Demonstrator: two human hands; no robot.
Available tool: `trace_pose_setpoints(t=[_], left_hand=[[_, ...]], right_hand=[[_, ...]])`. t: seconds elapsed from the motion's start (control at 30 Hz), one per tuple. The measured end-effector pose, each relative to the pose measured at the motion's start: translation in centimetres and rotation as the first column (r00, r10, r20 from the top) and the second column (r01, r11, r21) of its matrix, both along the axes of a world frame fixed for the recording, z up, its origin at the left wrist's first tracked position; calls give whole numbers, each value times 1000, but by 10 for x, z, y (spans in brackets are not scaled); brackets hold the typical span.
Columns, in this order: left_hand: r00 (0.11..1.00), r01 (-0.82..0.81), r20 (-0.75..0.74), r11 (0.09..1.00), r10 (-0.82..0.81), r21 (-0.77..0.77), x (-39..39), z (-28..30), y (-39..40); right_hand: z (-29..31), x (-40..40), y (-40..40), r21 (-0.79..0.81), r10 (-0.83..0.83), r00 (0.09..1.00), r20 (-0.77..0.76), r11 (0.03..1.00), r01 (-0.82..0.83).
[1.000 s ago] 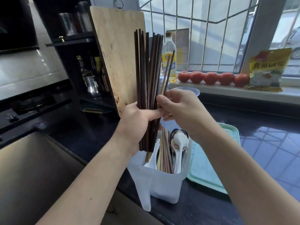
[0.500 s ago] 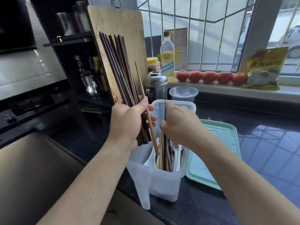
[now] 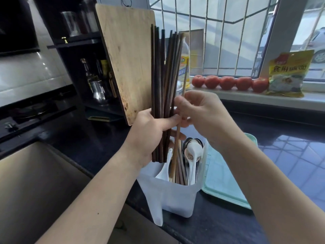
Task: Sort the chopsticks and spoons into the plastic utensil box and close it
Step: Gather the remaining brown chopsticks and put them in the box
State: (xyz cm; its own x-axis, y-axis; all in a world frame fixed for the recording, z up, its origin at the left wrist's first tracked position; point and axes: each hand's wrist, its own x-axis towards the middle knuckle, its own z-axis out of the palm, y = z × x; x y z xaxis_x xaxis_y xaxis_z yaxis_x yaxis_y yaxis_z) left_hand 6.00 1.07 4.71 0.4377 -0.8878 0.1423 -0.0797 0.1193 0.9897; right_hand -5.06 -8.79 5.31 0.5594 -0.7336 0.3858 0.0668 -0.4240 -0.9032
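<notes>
Chopsticks, dark and bundled, stand upright again in the left hand, fingers curled around them, after tilting left half a second ago; the right hand pinches one lighter chopstick above the white utensil box, sorting unfinished, green lid off.
</notes>
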Motion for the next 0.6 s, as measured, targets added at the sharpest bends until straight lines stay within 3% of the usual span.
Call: trace_pose_setpoints(t=[0.1,0.17,0.23,0.33,0.6], left_hand=[[978,-187,-98,982,182,-42,4,-3,-3],[957,-286,-85,955,279,-84,8,-5,-6],[955,-297,-56,949,293,-105,8,-7,-7],[961,-276,-51,955,272,-104,5,-8,-7],[975,-222,-28,971,221,-85,3,-4,-3]], right_hand=[[5,-4,-10,82,-227,951,209,973,214],[3,-7,-17,-129,-351,932,90,924,360],[-5,-4,-14,-336,-372,906,-202,895,292],[-19,7,-1,-422,-353,759,-547,899,114],[-22,4,7,-607,-517,487,-704,794,-34]])
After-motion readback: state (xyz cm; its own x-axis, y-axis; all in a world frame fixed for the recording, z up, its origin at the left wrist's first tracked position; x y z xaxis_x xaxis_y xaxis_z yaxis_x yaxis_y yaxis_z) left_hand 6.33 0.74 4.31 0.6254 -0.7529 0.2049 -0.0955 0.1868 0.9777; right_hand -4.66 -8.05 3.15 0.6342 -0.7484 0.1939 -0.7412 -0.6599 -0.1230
